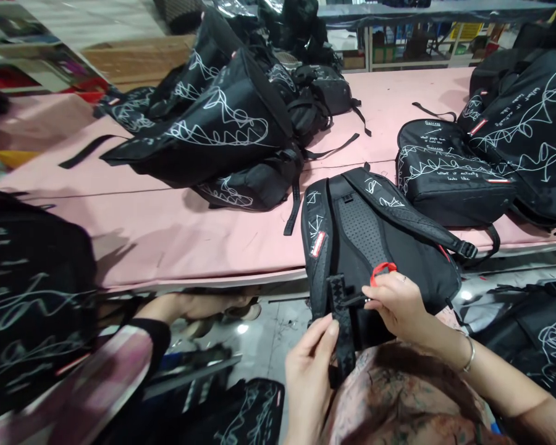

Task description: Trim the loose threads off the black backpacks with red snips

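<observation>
The backpack (362, 232) lay across the table's near edge, shoulder straps up, its lower end reaching over the person's lap. The fingers of the left hand (311, 358) were pinched together on a black strap (339, 309). The fingers of the right hand (398, 303) were curled closed around a small tool (356, 300) with a red loop (383, 267), its dark tip at the strap. Other bags (231, 117) stood on the pink table (204, 247).

Black backpacks (231, 117) heaped on pink table (167, 235), brown cardboard (130, 59) behind them.
</observation>
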A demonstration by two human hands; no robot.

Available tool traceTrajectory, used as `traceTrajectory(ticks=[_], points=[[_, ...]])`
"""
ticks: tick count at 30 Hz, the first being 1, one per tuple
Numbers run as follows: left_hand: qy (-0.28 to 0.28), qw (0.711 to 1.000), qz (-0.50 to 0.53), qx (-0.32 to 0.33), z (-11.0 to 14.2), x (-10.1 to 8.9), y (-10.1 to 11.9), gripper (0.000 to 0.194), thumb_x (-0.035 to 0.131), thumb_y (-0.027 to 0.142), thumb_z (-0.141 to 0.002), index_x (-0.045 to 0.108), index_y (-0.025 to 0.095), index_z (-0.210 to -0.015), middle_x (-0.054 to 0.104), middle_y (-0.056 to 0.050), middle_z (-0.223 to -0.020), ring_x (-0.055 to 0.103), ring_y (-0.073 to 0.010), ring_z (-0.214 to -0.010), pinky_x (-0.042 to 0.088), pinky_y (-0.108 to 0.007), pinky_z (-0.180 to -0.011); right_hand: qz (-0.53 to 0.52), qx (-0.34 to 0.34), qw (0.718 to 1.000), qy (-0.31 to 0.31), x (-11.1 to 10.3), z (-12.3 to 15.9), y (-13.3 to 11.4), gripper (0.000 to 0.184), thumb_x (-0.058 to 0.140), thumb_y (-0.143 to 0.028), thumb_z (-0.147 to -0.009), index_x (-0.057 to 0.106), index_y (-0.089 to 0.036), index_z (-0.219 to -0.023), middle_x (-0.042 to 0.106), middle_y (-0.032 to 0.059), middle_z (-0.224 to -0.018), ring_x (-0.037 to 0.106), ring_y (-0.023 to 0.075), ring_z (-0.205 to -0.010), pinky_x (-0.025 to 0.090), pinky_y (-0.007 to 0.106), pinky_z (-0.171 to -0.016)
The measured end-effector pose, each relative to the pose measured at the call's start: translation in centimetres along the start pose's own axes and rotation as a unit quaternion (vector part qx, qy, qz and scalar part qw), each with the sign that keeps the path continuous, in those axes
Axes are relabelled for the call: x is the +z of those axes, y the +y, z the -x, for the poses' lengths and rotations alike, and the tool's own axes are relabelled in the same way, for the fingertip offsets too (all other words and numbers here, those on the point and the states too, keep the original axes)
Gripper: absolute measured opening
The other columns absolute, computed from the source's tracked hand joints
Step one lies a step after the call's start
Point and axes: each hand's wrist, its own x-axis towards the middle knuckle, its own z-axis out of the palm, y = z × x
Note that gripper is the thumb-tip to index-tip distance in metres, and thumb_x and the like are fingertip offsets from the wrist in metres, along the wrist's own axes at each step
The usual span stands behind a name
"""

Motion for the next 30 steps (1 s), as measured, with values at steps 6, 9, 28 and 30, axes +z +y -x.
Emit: traceTrajectory(ticks=[6, 9, 28, 30], points=[[-0.011, 0.999, -0.035, 0.031, 0.0, -0.3, -0.3, 0.036, 0.074, 0.041, -0.062, 0.071, 0.019, -0.090, 0.067, -0.005, -0.095, 0.060, -0.0161, -0.080, 0.049, -0.019, -0.065, 0.041, -0.044, 0.997, -0.038, -0.7, -0.2, 0.1, 0.021, 0.040, -0.030, -0.094, 0.058, -0.019, -0.094, 0.059, 0.0057, -0.082, 0.049, 0.0159, -0.070, 0.038, 0.027, -0.065], [-0.034, 0.997, -0.053, 0.048, 0.1, -0.3, 0.0, 0.035, 0.072, 0.041, -0.064, 0.070, 0.020, -0.091, 0.067, -0.004, -0.093, 0.058, -0.0137, -0.070, 0.045, -0.017, -0.051, 0.015, -0.047, 0.998, -0.045, -0.6, -0.5, 0.0, 0.025, 0.037, -0.031, -0.095, 0.058, -0.017, -0.091, 0.059, 0.0059, -0.080, 0.049, 0.0163, -0.071, 0.037, 0.027, -0.064], [-0.193, 0.939, 0.267, 0.104, -2.7, -4.6, 6.1, 0.032, 0.070, 0.043, -0.066, 0.061, 0.019, -0.047, 0.041, 0.005, -0.033, 0.034, -0.0043, -0.026, 0.029, -0.015, -0.028, -0.295, 0.297, 0.908, 0.010, -1.4, -0.4, 0.9, 0.009, 0.055, -0.026, -0.080, 0.058, -0.019, -0.084, 0.056, 0.0003, -0.081, 0.052, 0.0122, -0.070, 0.043, 0.023, -0.065], [-0.271, 0.907, 0.280, 0.160, -3.6, -5.8, 7.1, 0.052, 0.060, 0.055, -0.072, 0.052, 0.019, -0.035, 0.033, 0.004, -0.027, 0.030, -0.0049, -0.023, 0.029, -0.017, -0.027, -0.283, 0.330, 0.901, 0.008, -0.9, -0.2, 1.4, 0.011, 0.056, -0.028, -0.079, 0.058, -0.019, -0.085, 0.057, 0.0011, -0.084, 0.052, 0.0128, -0.072, 0.043, 0.023, -0.067]])
